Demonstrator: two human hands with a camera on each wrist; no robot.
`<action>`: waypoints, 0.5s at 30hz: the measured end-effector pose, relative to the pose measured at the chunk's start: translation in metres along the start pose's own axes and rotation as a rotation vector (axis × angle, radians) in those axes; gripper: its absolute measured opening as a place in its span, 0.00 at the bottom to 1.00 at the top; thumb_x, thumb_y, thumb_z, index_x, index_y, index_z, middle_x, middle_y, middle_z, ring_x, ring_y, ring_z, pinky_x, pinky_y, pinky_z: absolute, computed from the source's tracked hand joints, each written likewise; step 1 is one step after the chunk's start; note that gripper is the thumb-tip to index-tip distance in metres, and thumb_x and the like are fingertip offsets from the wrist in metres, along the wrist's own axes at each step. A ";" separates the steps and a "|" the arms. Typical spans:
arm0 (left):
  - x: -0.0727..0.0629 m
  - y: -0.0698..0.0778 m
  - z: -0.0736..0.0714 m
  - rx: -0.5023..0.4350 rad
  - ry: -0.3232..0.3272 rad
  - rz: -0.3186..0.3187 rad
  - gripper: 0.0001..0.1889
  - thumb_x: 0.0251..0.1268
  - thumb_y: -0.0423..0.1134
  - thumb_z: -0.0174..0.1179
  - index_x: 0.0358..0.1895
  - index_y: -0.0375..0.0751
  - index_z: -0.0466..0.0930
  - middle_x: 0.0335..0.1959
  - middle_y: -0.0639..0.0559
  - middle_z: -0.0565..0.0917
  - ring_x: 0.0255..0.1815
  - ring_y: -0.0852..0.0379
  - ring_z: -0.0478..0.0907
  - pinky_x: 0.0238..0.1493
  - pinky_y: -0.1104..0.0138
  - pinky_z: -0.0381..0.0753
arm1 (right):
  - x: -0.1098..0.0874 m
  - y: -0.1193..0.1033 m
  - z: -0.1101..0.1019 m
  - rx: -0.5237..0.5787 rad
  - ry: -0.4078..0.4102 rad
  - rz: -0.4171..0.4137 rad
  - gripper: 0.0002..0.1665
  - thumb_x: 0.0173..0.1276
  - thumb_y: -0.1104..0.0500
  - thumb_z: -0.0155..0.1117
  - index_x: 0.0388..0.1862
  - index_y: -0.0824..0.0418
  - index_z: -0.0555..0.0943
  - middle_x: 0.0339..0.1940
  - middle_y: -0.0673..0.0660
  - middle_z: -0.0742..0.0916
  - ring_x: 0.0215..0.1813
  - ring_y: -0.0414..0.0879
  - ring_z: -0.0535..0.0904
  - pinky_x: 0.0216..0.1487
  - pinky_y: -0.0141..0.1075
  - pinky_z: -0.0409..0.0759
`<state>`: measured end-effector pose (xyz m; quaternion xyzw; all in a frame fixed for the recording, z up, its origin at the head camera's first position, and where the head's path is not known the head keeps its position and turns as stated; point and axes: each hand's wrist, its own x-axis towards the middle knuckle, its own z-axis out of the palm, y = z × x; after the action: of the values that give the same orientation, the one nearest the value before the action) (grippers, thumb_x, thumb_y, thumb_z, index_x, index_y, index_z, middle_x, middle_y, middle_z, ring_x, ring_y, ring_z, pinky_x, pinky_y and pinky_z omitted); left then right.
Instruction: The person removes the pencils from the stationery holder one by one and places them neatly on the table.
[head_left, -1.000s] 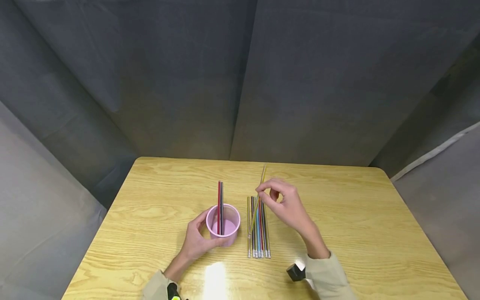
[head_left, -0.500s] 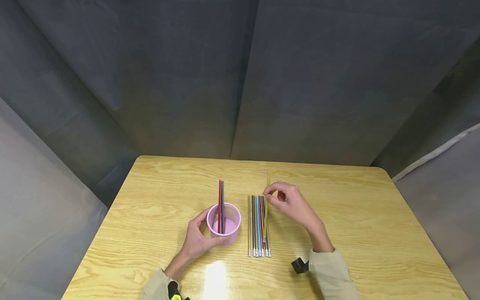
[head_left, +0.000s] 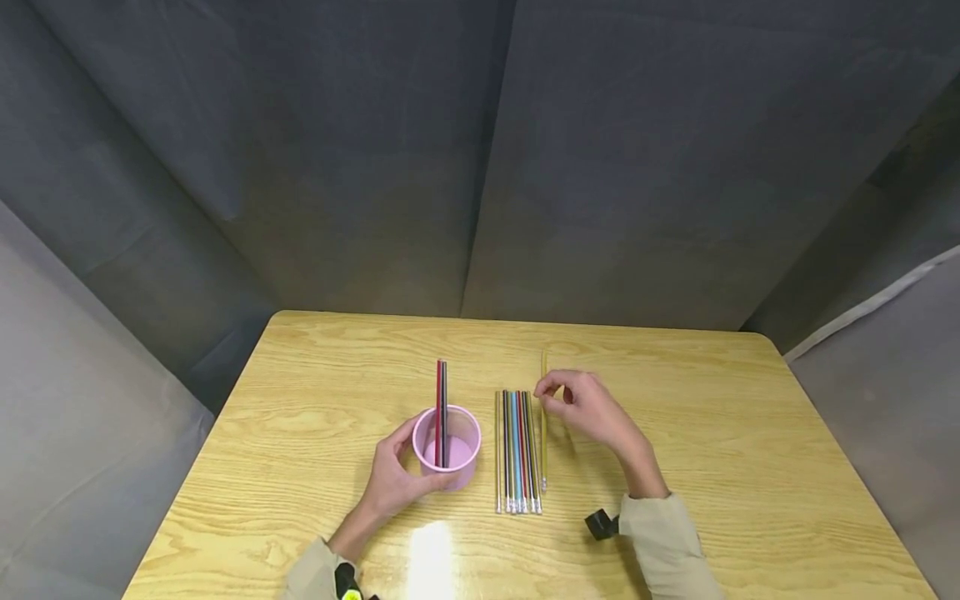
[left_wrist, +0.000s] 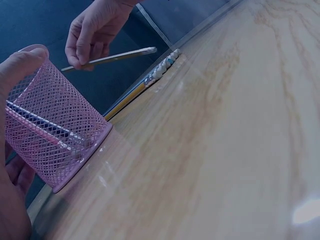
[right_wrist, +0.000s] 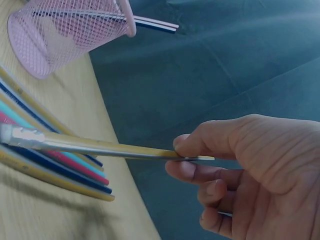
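Observation:
My left hand (head_left: 397, 477) grips a pink mesh pencil cup (left_wrist: 60, 125) that stands upright on the table, thumb at the rim and fingers round the far side. Two pencils (head_left: 441, 400), one red and one dark, lean inside it. Between thumb and fingertips, my right hand (right_wrist: 250, 170) pinches a yellow pencil (right_wrist: 110, 147) with a white eraser end. In the left wrist view this pencil hangs above the table. To its left, a row of several pencils (head_left: 516, 450) in yellow, black, blue and red lies side by side, eraser ends toward me.
The wooden table (head_left: 337, 358) has its far edge below a dark grey curtain (head_left: 360, 208). A paler curtain (head_left: 67, 417) hangs at the left. Each wrist wears a black device, the right one (head_left: 602, 525) near the sleeve.
My right hand has moved slightly right and toward me with the yellow pencil, which swung from slanting across the row to nearly parallel at its right side. The left hand stays on the cup.

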<state>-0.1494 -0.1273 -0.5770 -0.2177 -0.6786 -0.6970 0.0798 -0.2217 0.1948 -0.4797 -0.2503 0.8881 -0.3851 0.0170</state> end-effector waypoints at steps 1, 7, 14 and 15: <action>0.000 0.000 0.000 0.001 0.000 0.001 0.47 0.40 0.26 0.83 0.71 0.34 0.74 0.64 0.32 0.82 0.65 0.44 0.80 0.71 0.61 0.77 | 0.000 0.002 0.000 0.005 -0.017 0.005 0.09 0.71 0.68 0.64 0.41 0.56 0.87 0.39 0.57 0.90 0.22 0.42 0.69 0.24 0.30 0.70; 0.000 -0.001 -0.001 -0.002 -0.003 0.003 0.47 0.40 0.25 0.83 0.72 0.34 0.74 0.64 0.32 0.81 0.65 0.44 0.80 0.71 0.60 0.77 | 0.002 0.018 0.007 0.023 -0.104 0.033 0.07 0.73 0.69 0.63 0.42 0.62 0.87 0.38 0.60 0.89 0.29 0.46 0.76 0.28 0.29 0.74; -0.001 0.000 -0.001 -0.019 -0.004 -0.002 0.47 0.40 0.24 0.82 0.71 0.33 0.74 0.64 0.30 0.81 0.66 0.43 0.79 0.72 0.59 0.76 | 0.003 0.032 0.016 0.025 -0.170 0.047 0.07 0.71 0.70 0.63 0.42 0.64 0.87 0.35 0.56 0.89 0.34 0.47 0.80 0.31 0.29 0.79; -0.001 0.000 -0.001 -0.019 -0.003 -0.003 0.47 0.40 0.24 0.82 0.71 0.33 0.74 0.64 0.30 0.81 0.66 0.42 0.79 0.72 0.59 0.76 | 0.003 0.033 0.017 0.023 -0.177 0.050 0.08 0.71 0.70 0.63 0.42 0.64 0.87 0.35 0.55 0.88 0.35 0.46 0.80 0.32 0.29 0.79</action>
<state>-0.1488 -0.1283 -0.5776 -0.2186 -0.6723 -0.7032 0.0755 -0.2348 0.2012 -0.5135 -0.2608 0.8847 -0.3710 0.1077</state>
